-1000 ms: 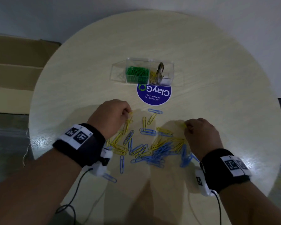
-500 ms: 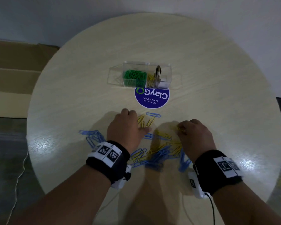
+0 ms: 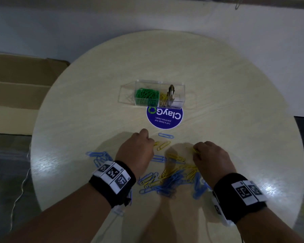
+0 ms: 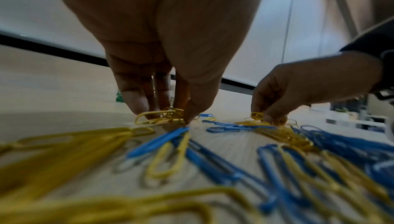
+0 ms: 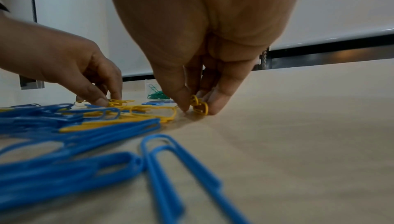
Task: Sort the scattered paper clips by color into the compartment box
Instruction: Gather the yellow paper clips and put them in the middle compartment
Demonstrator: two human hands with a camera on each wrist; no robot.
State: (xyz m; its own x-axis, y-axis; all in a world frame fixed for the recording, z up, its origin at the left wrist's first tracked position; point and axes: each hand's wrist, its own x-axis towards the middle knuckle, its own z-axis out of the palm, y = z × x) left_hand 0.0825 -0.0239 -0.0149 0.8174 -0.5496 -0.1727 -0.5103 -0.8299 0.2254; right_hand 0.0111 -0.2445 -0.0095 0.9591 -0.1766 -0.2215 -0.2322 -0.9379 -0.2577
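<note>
Yellow and blue paper clips (image 3: 172,178) lie mixed in a heap on the round table (image 3: 235,102), between my two hands. My left hand (image 3: 139,151) pinches yellow clips (image 4: 162,117) against the tabletop at the heap's far left. My right hand (image 3: 209,158) pinches a few yellow clips (image 5: 199,105) at the heap's far right. A clear compartment box (image 3: 159,94) stands beyond, holding green clips (image 3: 146,95) in its middle cell and yellow ones (image 3: 162,99) to the right.
A separate bunch of blue clips (image 3: 100,156) lies left of my left wrist. A round blue sticker (image 3: 164,116) sits just in front of the box. A single blue clip (image 3: 166,135) lies near it. Cardboard (image 3: 16,93) lies on the floor to the left.
My left hand slid right and forward over the heap, uncovering a bunch of blue clips on its left, and now pinches yellow clips. The right hand stayed in place, holding yellow clips.
</note>
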